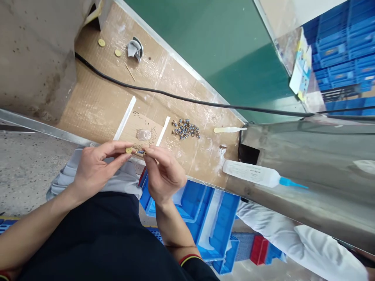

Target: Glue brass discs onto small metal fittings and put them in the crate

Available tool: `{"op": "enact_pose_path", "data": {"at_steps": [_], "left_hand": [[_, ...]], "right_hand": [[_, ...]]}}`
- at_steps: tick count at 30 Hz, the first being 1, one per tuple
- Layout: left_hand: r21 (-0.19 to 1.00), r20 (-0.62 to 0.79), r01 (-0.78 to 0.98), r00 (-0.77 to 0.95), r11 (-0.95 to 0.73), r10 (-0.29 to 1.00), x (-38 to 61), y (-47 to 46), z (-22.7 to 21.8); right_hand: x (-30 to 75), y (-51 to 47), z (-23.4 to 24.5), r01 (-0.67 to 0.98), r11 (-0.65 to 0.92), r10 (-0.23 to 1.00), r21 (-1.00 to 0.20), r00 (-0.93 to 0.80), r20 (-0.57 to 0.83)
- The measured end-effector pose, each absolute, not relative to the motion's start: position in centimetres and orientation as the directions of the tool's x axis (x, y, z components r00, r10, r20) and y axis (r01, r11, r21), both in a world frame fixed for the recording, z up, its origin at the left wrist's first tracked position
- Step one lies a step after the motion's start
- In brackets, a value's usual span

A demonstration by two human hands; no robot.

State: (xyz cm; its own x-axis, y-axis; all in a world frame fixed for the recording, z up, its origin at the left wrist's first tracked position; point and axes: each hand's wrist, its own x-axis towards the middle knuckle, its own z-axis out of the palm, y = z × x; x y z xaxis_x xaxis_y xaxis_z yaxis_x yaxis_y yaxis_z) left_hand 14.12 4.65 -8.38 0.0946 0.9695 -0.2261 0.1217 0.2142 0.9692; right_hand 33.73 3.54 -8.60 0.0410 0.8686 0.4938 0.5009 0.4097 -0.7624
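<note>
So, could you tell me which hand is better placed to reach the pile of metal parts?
Probably the right hand: it is nearer the metal parts, though it seems to pinch a small piece; the left hand pinches the yellow disc.

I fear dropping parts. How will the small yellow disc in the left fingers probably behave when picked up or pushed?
The yellow disc looks thin and tiny, pinched in the left hand, so it is probably very light and easily dropped. Two similar discs lie flat on the cardboard, so when pushed it likely slides, not rolls, and seems awkward to lift.
</note>
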Motion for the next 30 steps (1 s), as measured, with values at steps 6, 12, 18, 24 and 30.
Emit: {"op": "enact_pose_path", "data": {"at_steps": [6,12,18,24,30], "left_hand": [[0.970,-0.233,0.100,0.122,0.221,0.965,14.2,4.6,-7.9],[0.943,-0.331,0.010,0.147,0.333,0.932,13.4,4.7,-8.1],[0.965,-0.243,0.129,0.123,0.227,0.962,12.6,5.2,-7.5],[0.967,-0.240,-0.021,0.238,0.253,0.941,12.6,5.4,-7.5],[0.927,-0.347,-0.070,0.208,0.368,0.915,13.4,4.7,-7.1]], "right_hand": [[33.4,3.0,-9.0,0.479,0.338,0.890,-0.810,0.118,0.441],[34.2,3.1,-8.9,0.277,0.188,0.915,-0.942,0.299,0.270],[34.6,3.1,-9.0,0.244,0.137,0.920,-0.960,0.328,0.215],[34.2,2.8,-9.2,0.202,0.185,0.924,-0.962,0.297,0.240],[34.0,2.7,-8.9,0.277,0.203,0.934,-0.939,0.232,0.271]]}}
